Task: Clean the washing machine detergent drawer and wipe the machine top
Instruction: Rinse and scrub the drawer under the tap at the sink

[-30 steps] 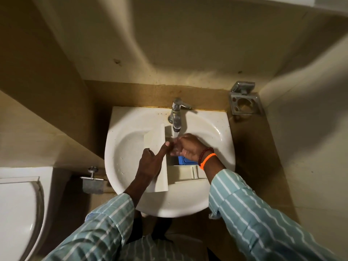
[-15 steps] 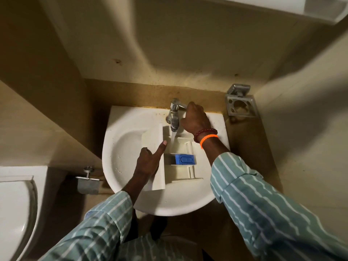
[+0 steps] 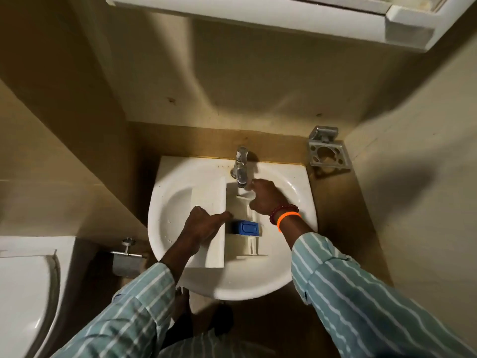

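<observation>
The white detergent drawer lies in the white sink, its front panel on the left and its compartments on the right. A blue insert sits in the middle compartment. My left hand grips the front panel, thumb pointing toward the blue insert. My right hand, with a red bead bracelet and an orange band, rests on the drawer's far end right under the chrome tap. Whether water runs from the spout I cannot tell.
A metal holder is fixed to the wall right of the sink. A white toilet stands at lower left, with a metal roll holder beside it. A white cabinet hangs overhead. Walls close in on both sides.
My right hand left the drawer, reached the tap handle, then came back down onto the drawer's far end. My left hand kept its hold on the front panel. The view tilted up.
</observation>
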